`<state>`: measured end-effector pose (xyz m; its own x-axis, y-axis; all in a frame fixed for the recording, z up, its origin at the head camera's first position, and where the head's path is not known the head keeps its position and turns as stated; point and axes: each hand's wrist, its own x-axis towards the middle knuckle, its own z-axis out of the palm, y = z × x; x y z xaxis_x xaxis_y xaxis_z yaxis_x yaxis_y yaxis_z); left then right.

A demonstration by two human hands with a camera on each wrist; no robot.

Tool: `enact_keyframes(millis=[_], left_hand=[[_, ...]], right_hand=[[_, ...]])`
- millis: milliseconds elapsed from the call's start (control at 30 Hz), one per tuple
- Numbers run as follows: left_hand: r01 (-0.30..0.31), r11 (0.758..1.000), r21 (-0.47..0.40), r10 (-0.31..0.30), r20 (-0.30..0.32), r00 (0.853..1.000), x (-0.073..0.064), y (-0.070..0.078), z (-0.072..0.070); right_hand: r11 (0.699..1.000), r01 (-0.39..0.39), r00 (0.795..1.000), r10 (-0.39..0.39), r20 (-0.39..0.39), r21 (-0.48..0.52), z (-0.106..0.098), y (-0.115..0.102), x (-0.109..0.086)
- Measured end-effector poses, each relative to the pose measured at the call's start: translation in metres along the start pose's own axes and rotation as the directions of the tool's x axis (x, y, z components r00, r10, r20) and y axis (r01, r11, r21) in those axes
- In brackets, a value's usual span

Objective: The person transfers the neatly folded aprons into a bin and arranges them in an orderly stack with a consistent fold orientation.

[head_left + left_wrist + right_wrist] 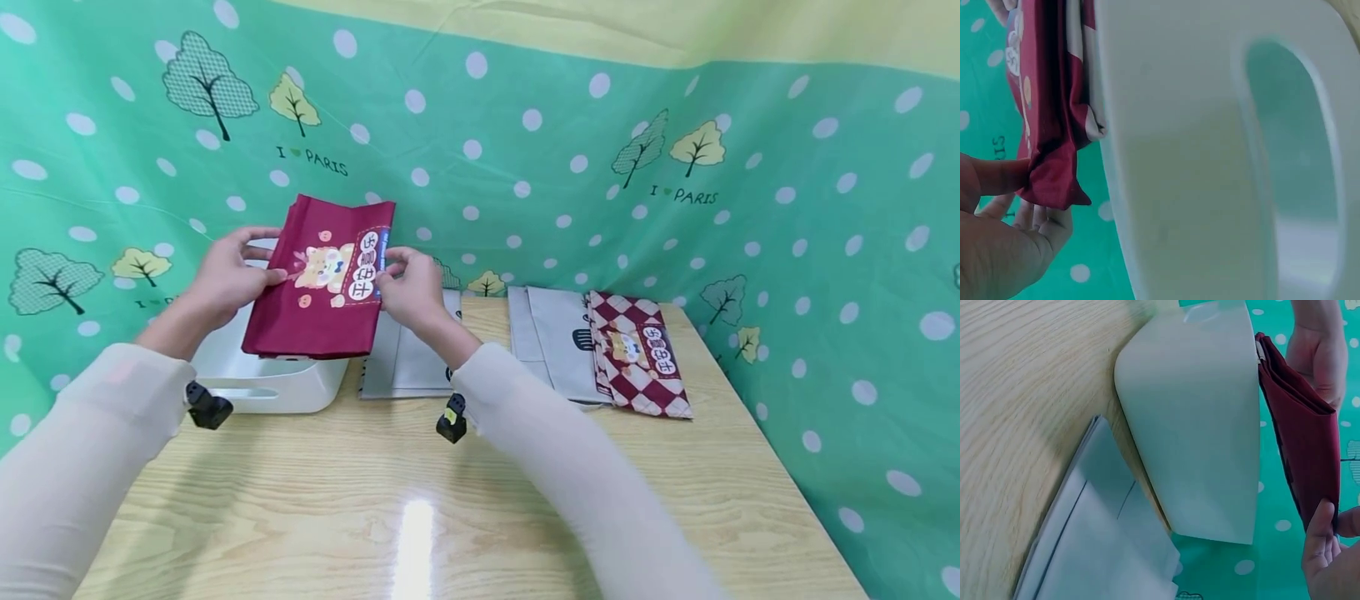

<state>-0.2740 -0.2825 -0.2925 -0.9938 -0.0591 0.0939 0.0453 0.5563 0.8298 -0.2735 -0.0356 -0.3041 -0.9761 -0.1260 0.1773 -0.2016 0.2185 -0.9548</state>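
Both hands hold up a folded dark red cloth (318,312) printed with a cartoon dog and white lettering. My left hand (232,275) pinches its left edge, thumb on the printed face. At the right edge, my right hand (414,287) pinches it beside a blue label. The cloth is above a white plastic bin (303,390), hiding much of its opening. In the left wrist view, several folded layers show edge-on, with a red-and-white fold (1088,94) right at the bin's rim.
A folded pale grey cloth (405,362) lies on the wooden table (315,500) right of the bin. Further right are another folded grey cloth (551,337) and a red-and-white checked cloth (641,354). A green dotted curtain (480,150) hangs behind the table and along its right side.
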Motion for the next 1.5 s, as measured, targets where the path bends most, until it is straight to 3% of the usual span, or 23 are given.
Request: enact_keyframes(millis=[167,733,1133,1500], left_hand=[[-0.012,0.999,0.038,0.012,-0.002,1.0,0.002,-0.006,-0.007],[0.043,0.995,0.091,-0.04,-0.031,0.999,0.004,-0.03,-0.034],[0.065,0.99,0.122,-0.059,-0.052,0.997,0.008,-0.042,-0.037],[0.062,0.986,0.158,-0.056,-0.042,0.998,0.006,-0.045,-0.037]], right_hand=[[1.0,-0.003,1.0,0.003,0.0,0.014,0.01,0.0,0.002],[0.997,-0.073,0.996,0.074,-0.056,0.021,0.056,-0.002,0.01],[0.994,-0.095,0.99,0.099,-0.1,0.045,0.074,0.007,0.01],[0.988,-0.132,0.987,0.139,-0.084,0.076,0.079,0.01,0.009]])
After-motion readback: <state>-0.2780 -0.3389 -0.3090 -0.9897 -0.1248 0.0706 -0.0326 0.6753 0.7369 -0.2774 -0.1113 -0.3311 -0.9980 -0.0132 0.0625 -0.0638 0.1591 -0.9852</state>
